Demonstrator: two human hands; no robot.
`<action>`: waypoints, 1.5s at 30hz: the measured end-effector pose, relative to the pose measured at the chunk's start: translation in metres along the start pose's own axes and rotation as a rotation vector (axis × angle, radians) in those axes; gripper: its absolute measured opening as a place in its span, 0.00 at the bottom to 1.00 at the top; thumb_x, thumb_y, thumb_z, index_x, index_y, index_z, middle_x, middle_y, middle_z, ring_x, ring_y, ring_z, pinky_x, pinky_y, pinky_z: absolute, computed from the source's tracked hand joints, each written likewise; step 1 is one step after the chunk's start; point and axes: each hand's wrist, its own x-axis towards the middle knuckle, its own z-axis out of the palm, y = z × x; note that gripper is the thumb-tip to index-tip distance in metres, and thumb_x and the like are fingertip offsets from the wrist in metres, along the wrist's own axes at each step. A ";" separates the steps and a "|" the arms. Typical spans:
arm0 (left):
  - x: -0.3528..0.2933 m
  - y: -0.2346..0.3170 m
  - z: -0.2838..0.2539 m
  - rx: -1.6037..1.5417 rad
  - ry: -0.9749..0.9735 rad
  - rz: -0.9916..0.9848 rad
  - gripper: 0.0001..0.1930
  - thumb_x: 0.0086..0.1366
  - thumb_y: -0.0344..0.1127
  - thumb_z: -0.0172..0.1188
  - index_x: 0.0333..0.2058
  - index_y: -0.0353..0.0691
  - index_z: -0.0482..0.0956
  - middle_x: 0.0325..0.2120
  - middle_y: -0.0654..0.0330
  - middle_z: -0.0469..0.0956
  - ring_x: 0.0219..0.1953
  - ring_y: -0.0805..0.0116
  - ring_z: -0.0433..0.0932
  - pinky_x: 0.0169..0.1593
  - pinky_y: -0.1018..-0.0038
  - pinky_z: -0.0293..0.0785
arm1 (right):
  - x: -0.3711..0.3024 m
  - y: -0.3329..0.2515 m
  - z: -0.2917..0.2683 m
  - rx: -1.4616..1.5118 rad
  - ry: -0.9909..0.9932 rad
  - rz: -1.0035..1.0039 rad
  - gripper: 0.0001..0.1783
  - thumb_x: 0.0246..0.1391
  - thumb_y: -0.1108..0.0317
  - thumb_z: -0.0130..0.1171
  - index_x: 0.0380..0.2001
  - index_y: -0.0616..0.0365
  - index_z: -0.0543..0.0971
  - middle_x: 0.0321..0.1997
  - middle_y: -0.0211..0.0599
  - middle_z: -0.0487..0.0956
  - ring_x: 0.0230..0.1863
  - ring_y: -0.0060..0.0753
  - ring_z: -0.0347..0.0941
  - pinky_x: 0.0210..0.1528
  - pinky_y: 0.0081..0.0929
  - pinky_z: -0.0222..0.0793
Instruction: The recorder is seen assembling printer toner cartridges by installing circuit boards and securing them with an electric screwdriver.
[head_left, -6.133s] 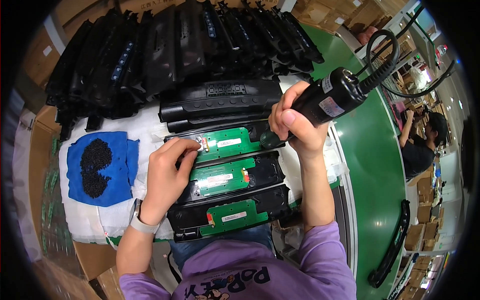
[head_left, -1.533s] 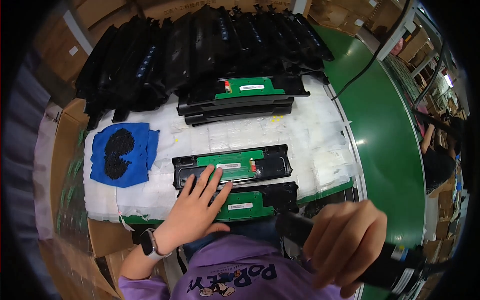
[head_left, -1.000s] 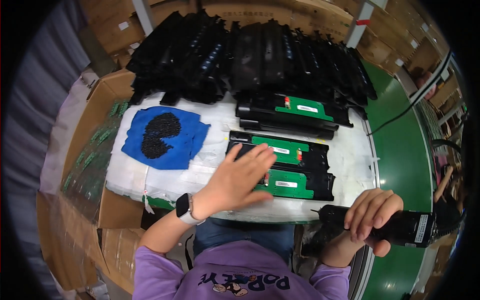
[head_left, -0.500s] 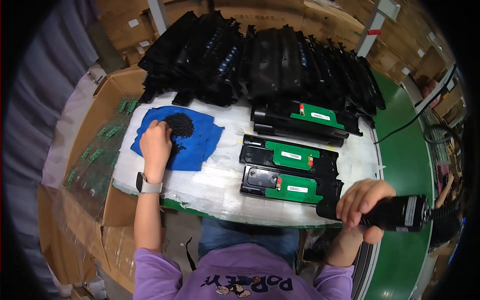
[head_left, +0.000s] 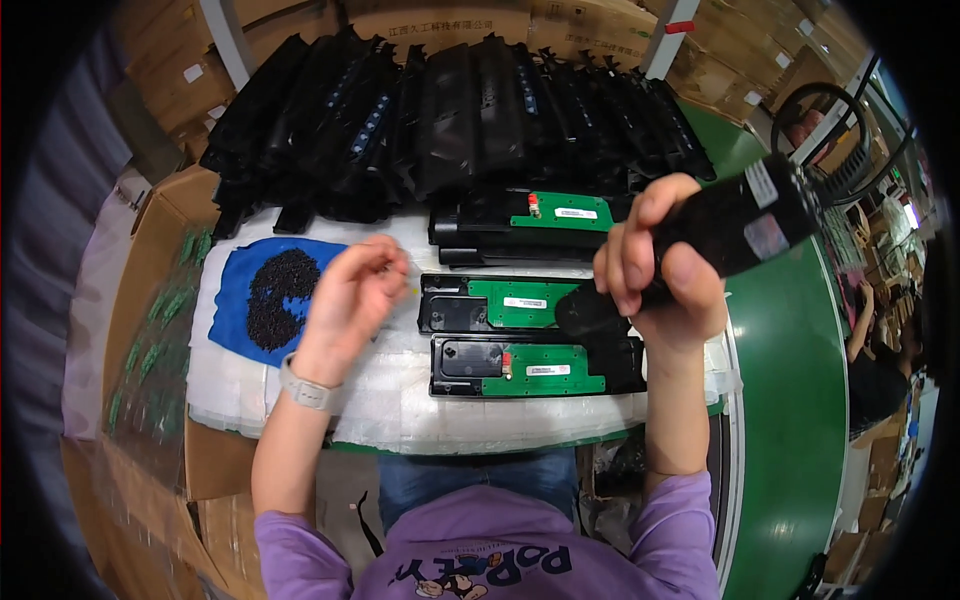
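Observation:
My right hand [head_left: 660, 265] grips a black corded electric screwdriver [head_left: 740, 220], tilted, its dark nose over the right part of the middle black plastic housing [head_left: 455, 305]. My left hand [head_left: 355, 300] is raised between the blue cloth [head_left: 235, 305] and the housings. Its fingers are curled together; whatever they pinch is too small to make out. On the cloth lies a pile of tiny black screws [head_left: 275, 300]. A green circuit board [head_left: 525, 303] sits in the middle housing. The near housing [head_left: 460, 365] holds another green board [head_left: 545, 372] with a red-and-white part at its left.
Behind these is a third housing [head_left: 470, 225] with a green board [head_left: 570, 212]. Many black housings [head_left: 470, 120] are heaped along the back. At left stands a carton [head_left: 165, 230] with bagged green boards. The screwdriver's coiled cord [head_left: 850, 170] runs off right, beside a green surface [head_left: 790, 400].
My left hand has left the screw pile and moved right, toward the housings. My right hand has lifted the screwdriver up and forward over the middle housing. The whole view has shifted slightly.

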 end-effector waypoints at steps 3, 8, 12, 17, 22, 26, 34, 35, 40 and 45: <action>0.017 -0.020 0.039 0.136 -0.149 -0.197 0.08 0.63 0.32 0.45 0.25 0.37 0.67 0.21 0.63 0.66 0.19 0.79 0.57 0.23 0.82 0.56 | 0.008 -0.005 0.004 -0.015 0.025 -0.057 0.21 0.49 0.58 0.57 0.39 0.61 0.65 0.19 0.29 0.67 0.12 0.22 0.62 0.23 0.25 0.65; 0.015 -0.038 0.059 0.394 -0.174 -0.305 0.11 0.66 0.35 0.51 0.26 0.36 0.72 0.18 0.67 0.67 0.16 0.83 0.56 0.20 0.86 0.52 | 0.000 0.011 -0.014 0.113 0.010 -0.195 0.20 0.52 0.57 0.55 0.40 0.60 0.66 0.20 0.30 0.67 0.13 0.23 0.63 0.26 0.26 0.66; 0.004 -0.041 0.054 0.583 -0.123 -0.272 0.05 0.59 0.29 0.60 0.33 0.33 0.79 0.21 0.62 0.77 0.16 0.85 0.62 0.19 0.87 0.53 | -0.006 0.014 -0.024 0.163 0.066 -0.253 0.20 0.53 0.56 0.55 0.41 0.60 0.66 0.20 0.29 0.67 0.14 0.23 0.63 0.27 0.29 0.67; -0.001 -0.043 0.057 0.556 -0.080 -0.238 0.06 0.61 0.28 0.57 0.34 0.32 0.78 0.26 0.60 0.79 0.17 0.84 0.63 0.21 0.88 0.56 | -0.007 0.015 -0.026 0.259 0.063 -0.313 0.19 0.52 0.59 0.55 0.42 0.59 0.66 0.23 0.32 0.69 0.17 0.26 0.66 0.29 0.29 0.68; -0.002 -0.051 0.052 0.499 -0.095 -0.243 0.07 0.64 0.28 0.53 0.36 0.31 0.77 0.28 0.60 0.77 0.19 0.84 0.62 0.23 0.87 0.57 | -0.011 0.012 -0.021 0.277 0.041 -0.329 0.22 0.50 0.56 0.58 0.42 0.57 0.66 0.22 0.31 0.70 0.16 0.27 0.67 0.29 0.30 0.69; -0.001 -0.056 0.048 0.388 -0.101 -0.283 0.09 0.66 0.31 0.51 0.37 0.31 0.75 0.27 0.60 0.75 0.19 0.83 0.61 0.23 0.86 0.57 | -0.014 0.014 -0.016 0.255 0.066 -0.314 0.22 0.49 0.56 0.60 0.42 0.56 0.66 0.21 0.31 0.70 0.15 0.26 0.66 0.28 0.29 0.68; -0.006 -0.058 0.052 0.351 -0.095 -0.269 0.08 0.64 0.30 0.54 0.37 0.31 0.76 0.27 0.59 0.77 0.18 0.82 0.61 0.23 0.86 0.58 | -0.015 0.024 -0.012 0.223 0.011 -0.307 0.21 0.52 0.54 0.56 0.41 0.56 0.65 0.22 0.29 0.69 0.15 0.24 0.65 0.28 0.28 0.67; -0.007 -0.058 0.051 0.352 -0.092 -0.266 0.07 0.64 0.29 0.54 0.37 0.31 0.76 0.27 0.58 0.77 0.18 0.82 0.62 0.23 0.86 0.58 | -0.015 0.025 -0.011 0.219 0.010 -0.302 0.21 0.52 0.54 0.56 0.41 0.56 0.65 0.22 0.29 0.69 0.15 0.24 0.65 0.28 0.28 0.67; -0.005 -0.055 0.050 0.392 -0.116 -0.254 0.08 0.63 0.28 0.55 0.38 0.31 0.77 0.28 0.57 0.78 0.17 0.82 0.63 0.22 0.87 0.58 | -0.017 0.025 -0.005 0.225 0.054 -0.316 0.21 0.53 0.54 0.55 0.41 0.56 0.65 0.21 0.29 0.69 0.15 0.24 0.65 0.28 0.29 0.67; -0.007 -0.057 0.050 0.349 -0.126 -0.253 0.08 0.63 0.28 0.55 0.39 0.32 0.77 0.28 0.56 0.79 0.17 0.83 0.63 0.21 0.87 0.58 | -0.017 0.032 -0.007 0.246 0.102 -0.350 0.20 0.54 0.53 0.53 0.42 0.56 0.66 0.21 0.29 0.68 0.15 0.23 0.64 0.27 0.29 0.66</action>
